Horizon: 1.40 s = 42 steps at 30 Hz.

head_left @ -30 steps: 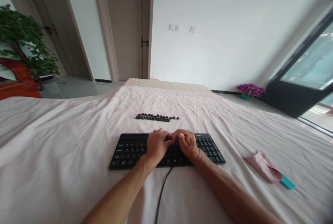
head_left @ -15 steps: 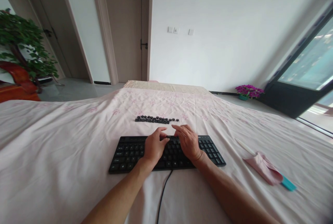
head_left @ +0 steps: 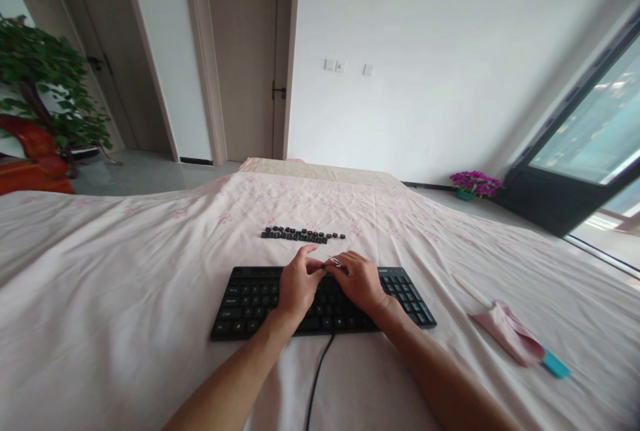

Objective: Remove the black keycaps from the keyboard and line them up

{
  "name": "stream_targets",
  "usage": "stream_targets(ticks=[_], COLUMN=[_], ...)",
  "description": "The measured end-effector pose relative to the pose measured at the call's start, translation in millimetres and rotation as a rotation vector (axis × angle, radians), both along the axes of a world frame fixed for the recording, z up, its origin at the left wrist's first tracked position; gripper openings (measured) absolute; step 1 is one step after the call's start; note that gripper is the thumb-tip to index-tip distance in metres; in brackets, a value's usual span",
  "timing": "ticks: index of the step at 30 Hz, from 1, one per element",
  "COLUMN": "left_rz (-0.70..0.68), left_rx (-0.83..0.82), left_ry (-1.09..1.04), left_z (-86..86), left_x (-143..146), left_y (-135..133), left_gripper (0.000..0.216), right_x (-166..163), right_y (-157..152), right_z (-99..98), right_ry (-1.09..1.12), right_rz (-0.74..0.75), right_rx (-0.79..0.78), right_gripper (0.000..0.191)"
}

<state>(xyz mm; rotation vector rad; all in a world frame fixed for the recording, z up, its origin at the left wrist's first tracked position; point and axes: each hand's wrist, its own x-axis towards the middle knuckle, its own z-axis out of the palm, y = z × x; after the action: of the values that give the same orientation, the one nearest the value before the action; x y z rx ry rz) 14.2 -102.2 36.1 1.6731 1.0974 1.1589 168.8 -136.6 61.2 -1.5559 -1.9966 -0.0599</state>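
A black computer keyboard (head_left: 250,311) lies on the cloth with its cable running toward me. Over its upper middle, my left hand (head_left: 299,284) pinches a small dark piece, apparently a keycap (head_left: 324,267), between thumb and index finger. My right hand (head_left: 359,282) meets it there, thumb and fingers closed. A thin metal wire tool (head_left: 334,260) sticks out from the right fingers; most of it is hidden. Beyond the keyboard, several loose black keycaps (head_left: 295,236) lie in two rough rows.
A pink cloth (head_left: 513,334) is wrapped around a blue-ended brush-like thing (head_left: 556,364) with a pale handle, right of the keyboard. The cable (head_left: 318,377) passes between my forearms. Creases run across the floral sheet (head_left: 125,297).
My right fingers have come down and closed toward my left fingertips, and the metal wire tool now points to the left hand. The view has tilted slightly upward.
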Motion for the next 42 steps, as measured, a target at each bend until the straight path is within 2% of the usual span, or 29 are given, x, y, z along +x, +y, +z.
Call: stream_targets(ticks=[3,7,11,17,29,38,42], left_rz=[0.025,0.021,0.029,0.022,0.013,0.013,0.009], left_rx=[0.010,0.021,0.048,0.070,0.081,0.081,0.083], left_ry=[0.041,0.139,0.216,0.240,0.218,0.230,0.232], left_z=[-0.8,2.7,5.1,4.3,0.8,2.6,2.5], left_x=[0,1,1,1,1,1,1], left_y=[0,-1,-3,-3,-1,-2,-2], left_gripper=[0.048,0.039,0.036,0.034,0.033,0.031,0.031], right_x=[6,23,35,34,37,36,32], right_y=[10,37,67,89,98,93,82], right_z=[5.1,11.6,8.0,-4.2,-12.7,-8.3,4.0], right_ry=[0.007,-0.029,-0.097,-0.145,-0.150,-0.121,-0.087], right_rz=[-0.069,-0.270,-0.380,-0.366,-0.351,-0.342,-0.340], right_rx=[-0.051,-0.191,-0.289,-0.302,-0.303,-0.266,-0.230], right_gripper=[0.017,0.018,0.020,0.021,0.024,0.023,0.038])
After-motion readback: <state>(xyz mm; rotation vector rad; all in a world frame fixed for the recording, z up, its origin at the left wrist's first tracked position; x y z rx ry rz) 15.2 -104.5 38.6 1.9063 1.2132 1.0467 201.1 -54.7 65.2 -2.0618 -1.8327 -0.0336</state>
